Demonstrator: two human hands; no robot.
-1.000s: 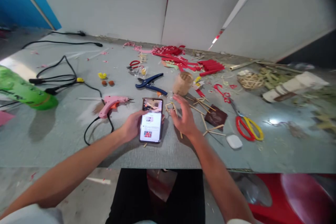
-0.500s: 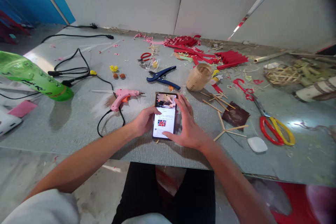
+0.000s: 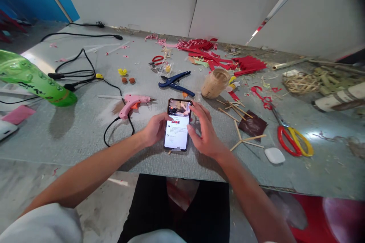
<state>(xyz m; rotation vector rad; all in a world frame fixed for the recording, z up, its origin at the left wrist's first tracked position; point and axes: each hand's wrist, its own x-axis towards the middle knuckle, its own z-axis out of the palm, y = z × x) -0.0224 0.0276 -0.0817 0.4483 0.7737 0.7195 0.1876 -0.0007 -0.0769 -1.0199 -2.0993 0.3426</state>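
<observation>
Above the near edge of the table I have a smartphone [image 3: 177,138] upright between my hands, its lit screen showing a video on top and text with a small red picture below. My left hand [image 3: 155,131] grips its left edge, thumb lying over the screen. Along the right edge, my right hand [image 3: 205,133] curls its fingers at the upper corner, with the thumb bent beside the screen. A pink glue gun [image 3: 132,105] lies left of the phone. To the right, thin wooden sticks [image 3: 242,141] form a joined, branching shape.
Blue-handled cutters [image 3: 174,84] and a cloudy jar [image 3: 216,84] stand beyond the phone. Red-and-yellow-handled scissors [image 3: 289,138] and a white rounded case [image 3: 274,155] lie right. A green bottle [image 3: 37,81] and black cables [image 3: 76,78] are left. Red paper strips [image 3: 248,65] lie at the back.
The page on the phone has scrolled upward, taking the red picture higher. My right thumb has moved from the lower screen up to its right edge. The view has shifted slightly.
</observation>
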